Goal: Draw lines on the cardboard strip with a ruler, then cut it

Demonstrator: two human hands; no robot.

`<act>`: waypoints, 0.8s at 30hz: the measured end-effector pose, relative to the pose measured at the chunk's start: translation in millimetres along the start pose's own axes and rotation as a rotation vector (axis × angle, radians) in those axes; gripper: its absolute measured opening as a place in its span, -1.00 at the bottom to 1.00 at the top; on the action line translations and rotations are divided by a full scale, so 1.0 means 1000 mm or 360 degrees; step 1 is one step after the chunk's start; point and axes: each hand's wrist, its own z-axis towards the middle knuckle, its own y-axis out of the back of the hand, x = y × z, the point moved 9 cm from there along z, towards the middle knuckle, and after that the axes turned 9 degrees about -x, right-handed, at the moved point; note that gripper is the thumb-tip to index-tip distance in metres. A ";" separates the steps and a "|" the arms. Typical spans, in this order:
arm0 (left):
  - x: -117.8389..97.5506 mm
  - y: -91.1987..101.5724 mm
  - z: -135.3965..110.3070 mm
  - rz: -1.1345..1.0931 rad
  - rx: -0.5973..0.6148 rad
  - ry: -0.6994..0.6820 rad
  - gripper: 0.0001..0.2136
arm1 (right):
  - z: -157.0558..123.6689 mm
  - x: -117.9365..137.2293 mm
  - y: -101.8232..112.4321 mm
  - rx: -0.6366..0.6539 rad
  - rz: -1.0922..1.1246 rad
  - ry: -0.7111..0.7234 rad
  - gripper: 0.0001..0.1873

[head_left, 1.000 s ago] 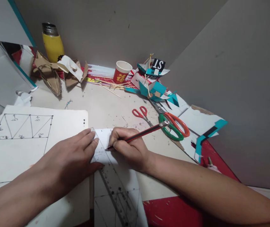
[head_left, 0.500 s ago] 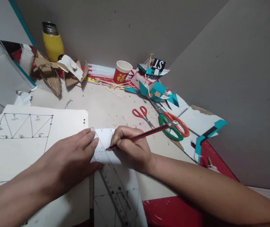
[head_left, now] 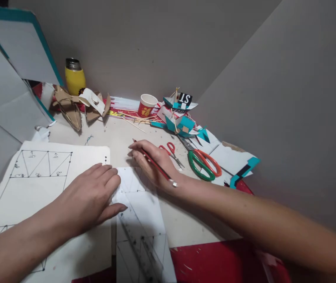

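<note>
My left hand (head_left: 92, 194) lies flat with its fingers stretched out, across the left edge of a narrow white sheet (head_left: 147, 210). Its thumb reaches over a clear plastic ruler (head_left: 134, 237), which slants down that sheet and is blurred at its lower end. Pencil lines forming triangles run across the sheet. In my right hand (head_left: 153, 161) is a red and black pencil (head_left: 156, 165), its tip pointing up and away from the paper. To the left, partly beneath my left arm, is a larger cream sheet (head_left: 88, 157) with triangle drawings and written marks.
Beyond my right hand lie small red scissors (head_left: 171, 148) and large green and orange scissors (head_left: 199, 167). A paper cup (head_left: 147, 105), wooden sticks (head_left: 135, 125), paper boats (head_left: 181, 122), cardboard pieces (head_left: 67, 108) and a yellow bottle (head_left: 75, 80) line the back wall.
My right hand has lifted off the narrow sheet and moved away from me, and the pencil has swung round in its fingers. The ruler's lower end has shifted slightly left. The view has tilted up.
</note>
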 end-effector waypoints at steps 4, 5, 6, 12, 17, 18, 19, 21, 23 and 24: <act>0.007 0.003 0.002 -0.0062 0.0127 0.0104 -0.67 | 0.028 -0.023 -0.008 0.0265 -0.0609 0.0089 -0.71; 0.008 0.004 0.002 -0.0064 0.0150 0.0114 -0.65 | 0.032 -0.030 -0.011 0.0316 -0.0750 0.0094 -0.68; 0.009 0.004 0.001 -0.0061 0.0176 0.0117 -0.63 | 0.035 -0.035 -0.013 0.0348 -0.0832 0.0103 -0.66; 0.010 0.002 -0.001 -0.0079 0.0339 0.0134 -0.60 | 0.031 -0.039 -0.009 0.0358 -0.0908 0.0128 -0.37; 0.009 0.003 -0.002 -0.0396 0.0462 0.0275 -0.62 | -0.007 -0.021 0.004 0.0428 -0.0832 0.0113 -0.46; 0.013 0.003 -0.004 -0.0509 0.0509 0.0348 -0.61 | -0.017 -0.016 0.004 0.0498 -0.0797 0.0116 -0.41; 0.019 0.003 -0.005 -0.0634 0.0556 0.0438 -0.60 | -0.026 -0.012 0.003 0.0579 -0.0763 0.0109 -0.32; 0.037 0.005 -0.011 -0.0876 0.0632 0.0649 -0.60 | -0.038 -0.006 0.002 0.0702 -0.0726 0.0065 -0.21; 0.057 0.010 -0.016 -0.1058 0.0645 0.0785 -0.61 | -0.042 -0.006 0.002 0.0757 -0.0719 -0.0017 -0.23; 0.066 0.013 -0.018 -0.1145 0.0656 0.0810 -0.59 | -0.041 -0.007 0.001 0.0773 -0.0709 -0.0068 -0.26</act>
